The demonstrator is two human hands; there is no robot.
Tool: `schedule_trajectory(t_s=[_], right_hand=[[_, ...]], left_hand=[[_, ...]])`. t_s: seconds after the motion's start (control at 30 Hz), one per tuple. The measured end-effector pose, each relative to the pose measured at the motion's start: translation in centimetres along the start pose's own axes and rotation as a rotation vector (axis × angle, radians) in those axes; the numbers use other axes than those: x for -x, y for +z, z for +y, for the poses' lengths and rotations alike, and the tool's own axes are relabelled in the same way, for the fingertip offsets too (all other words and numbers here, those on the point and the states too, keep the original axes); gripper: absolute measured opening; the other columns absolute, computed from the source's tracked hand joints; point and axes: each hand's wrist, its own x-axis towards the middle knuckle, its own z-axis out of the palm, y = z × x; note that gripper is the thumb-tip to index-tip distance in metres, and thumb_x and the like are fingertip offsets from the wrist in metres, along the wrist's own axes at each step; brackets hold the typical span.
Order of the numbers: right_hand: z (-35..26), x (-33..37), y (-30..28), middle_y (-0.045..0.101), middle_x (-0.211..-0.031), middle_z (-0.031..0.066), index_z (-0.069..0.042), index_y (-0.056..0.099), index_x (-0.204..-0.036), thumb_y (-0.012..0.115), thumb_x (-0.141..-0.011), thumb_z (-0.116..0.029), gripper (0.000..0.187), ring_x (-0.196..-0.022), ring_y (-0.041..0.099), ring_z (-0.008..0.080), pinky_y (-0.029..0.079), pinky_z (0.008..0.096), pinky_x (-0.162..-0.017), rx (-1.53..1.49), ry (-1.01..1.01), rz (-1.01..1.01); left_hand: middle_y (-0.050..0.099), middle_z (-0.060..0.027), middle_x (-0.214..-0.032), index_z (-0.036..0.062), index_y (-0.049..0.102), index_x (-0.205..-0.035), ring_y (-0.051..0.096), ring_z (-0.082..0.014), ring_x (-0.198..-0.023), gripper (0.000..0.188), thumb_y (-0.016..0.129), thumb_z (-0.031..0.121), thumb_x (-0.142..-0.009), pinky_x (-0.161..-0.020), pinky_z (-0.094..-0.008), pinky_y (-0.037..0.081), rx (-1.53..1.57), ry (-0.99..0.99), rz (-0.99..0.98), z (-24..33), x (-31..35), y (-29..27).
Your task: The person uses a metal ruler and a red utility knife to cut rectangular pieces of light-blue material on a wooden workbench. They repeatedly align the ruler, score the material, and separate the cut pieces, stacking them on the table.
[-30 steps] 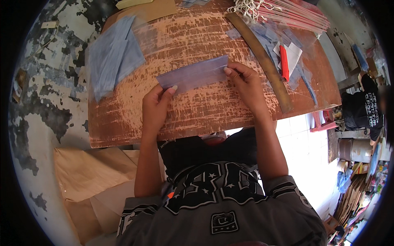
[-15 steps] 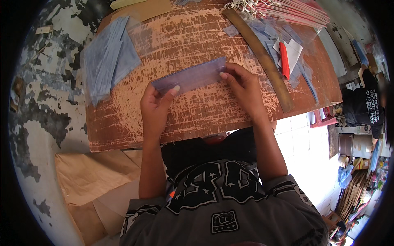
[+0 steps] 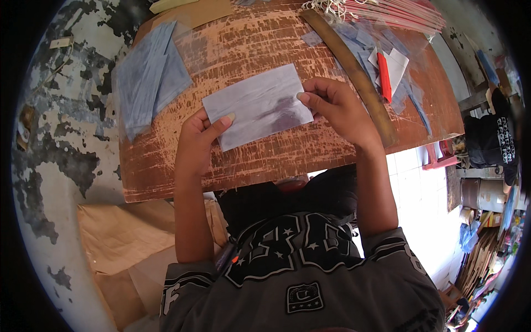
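Between my two hands I hold a rectangular clear plastic sheet point(image 3: 257, 105), its glossy face catching whitish light. My left hand point(image 3: 202, 133) pinches its left edge, thumb on top and the other fingers mostly hidden beneath. At the right edge my right hand point(image 3: 334, 108) grips with thumb and fingers. The sheet is tilted above the worn wooden table point(image 3: 166, 171). Whether it is one layer or several, I cannot tell.
Bluish plastic strips and sheets point(image 3: 149, 83) lie at the table's left. To the right are a long brown ruler-like strip point(image 3: 354, 74), a red-handled cutter point(image 3: 384, 77) and plastic scraps point(image 3: 359, 39). Bundled red rods with white cords point(image 3: 387, 16) lie at the back right.
The plastic sheet has turned from a narrow, steeply angled view to show its broad face. Both hands have moved slightly apart, still gripping its ends.
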Motion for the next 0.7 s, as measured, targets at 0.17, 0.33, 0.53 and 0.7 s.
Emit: schedule_trajectory(t_s=[0.17, 0.33, 0.53, 0.7], right_hand=[[-0.7, -0.4, -0.7, 0.067, -0.088, -0.0029, -0.001, 0.075, -0.108, 0.076, -0.106, -0.022, 0.021, -0.077, 0.067, 0.007, 0.053, 0.0233, -0.07, -0.205, 0.147, -0.054], [-0.7, -0.1, -0.9, 0.067, -0.089, -0.0041, -0.002, 0.076, -0.109, 0.078, -0.105, -0.023, 0.022, -0.08, 0.063, 0.0048, 0.052, 0.0232, -0.074, -0.242, 0.175, -0.053], [2.7, -1.2, -0.9, 0.071, -0.085, 0.0008, -0.001, 0.078, -0.111, 0.078, -0.103, -0.019, 0.019, -0.074, 0.06, 0.0102, 0.048, 0.0286, -0.067, 0.146, -0.177, 0.164], [3.1, -1.6, -0.5, 0.075, -0.085, 0.0101, -0.002, 0.079, -0.113, 0.08, -0.1, -0.019, 0.021, -0.071, 0.063, 0.0163, 0.052, 0.0341, -0.069, 0.417, -0.242, 0.328]], left_hand=[[0.079, -0.0081, -0.11, -0.0045, 0.07, -0.13, 0.074, -0.0141, -0.093, 0.037, 0.081, 0.013, -0.099, -0.086, -0.0295, 0.06, 0.125, -0.079, -0.057, -0.5, -1.0, -0.9], [0.08, -0.0088, -0.112, -0.004, 0.07, -0.131, 0.075, -0.0154, -0.099, 0.039, 0.081, 0.013, -0.099, -0.092, -0.0284, 0.059, 0.157, -0.081, -0.105, -1.0, -1.1, -1.2], [0.081, -0.0105, -0.116, -0.002, 0.071, -0.131, 0.075, -0.015, -0.105, 0.032, 0.078, 0.01, -0.102, -0.094, -0.03, 0.059, -0.125, 0.288, -0.006, -1.0, -1.4, 1.1], [0.081, -0.0101, -0.113, -0.0032, 0.073, -0.125, 0.075, -0.0139, -0.103, 0.025, 0.076, 0.005, -0.102, -0.093, -0.03, 0.059, -0.235, 0.307, 0.016, -1.0, -2.5, 1.2]])
